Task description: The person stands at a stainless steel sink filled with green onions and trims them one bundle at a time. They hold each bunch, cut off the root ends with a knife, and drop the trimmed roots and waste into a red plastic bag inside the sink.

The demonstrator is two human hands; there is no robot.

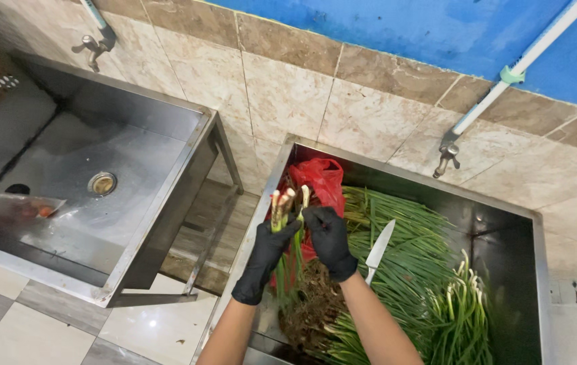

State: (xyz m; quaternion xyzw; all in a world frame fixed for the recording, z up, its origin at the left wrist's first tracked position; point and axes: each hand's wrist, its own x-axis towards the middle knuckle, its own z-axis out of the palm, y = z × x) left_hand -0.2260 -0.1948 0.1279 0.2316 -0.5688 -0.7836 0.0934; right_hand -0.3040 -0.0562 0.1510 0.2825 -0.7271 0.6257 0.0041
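Observation:
Both my hands wear black gloves over a steel sink (536, 230) full of green onions. My left hand (269, 249) grips a small bunch of green onions (283, 206) upright, pale cut ends pointing up. My right hand (330, 240) pinches the top of that bunch and also holds a knife (379, 247), whose blade points up and to the right. Below my hands lies a heap of brown roots and trimmings (312, 301). A red plastic bag (326, 181) sits at the sink's back left corner.
More green onions (430, 284) fill the sink's middle and right. A second steel sink (133, 155) with a drain (102, 183) stands to the left, a gap between them. Two wall taps (445, 159) (92, 46) project from the tiled wall.

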